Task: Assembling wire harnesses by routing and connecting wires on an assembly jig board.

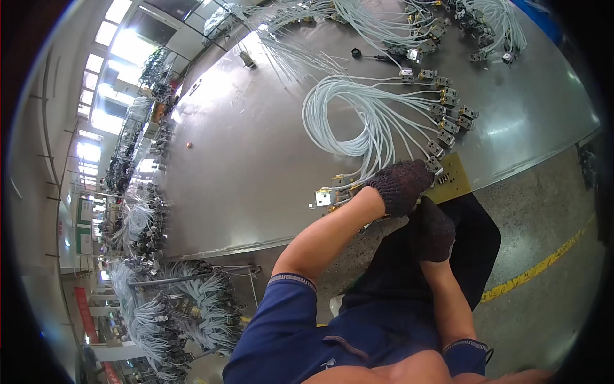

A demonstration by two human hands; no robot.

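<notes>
at the tabletop's near edge, a small metal connector block; left hand, gloved, presses closed on its pale cable ends; right hand curled below the edge, grip unclear; sorting seems underway; next needs careful pinching.

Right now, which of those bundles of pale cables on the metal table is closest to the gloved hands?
The coiled bundle in the table's middle: its connector ends run down to the left hand. The other bundles lie along the far edge.

yellow label plate at table edge
</notes>
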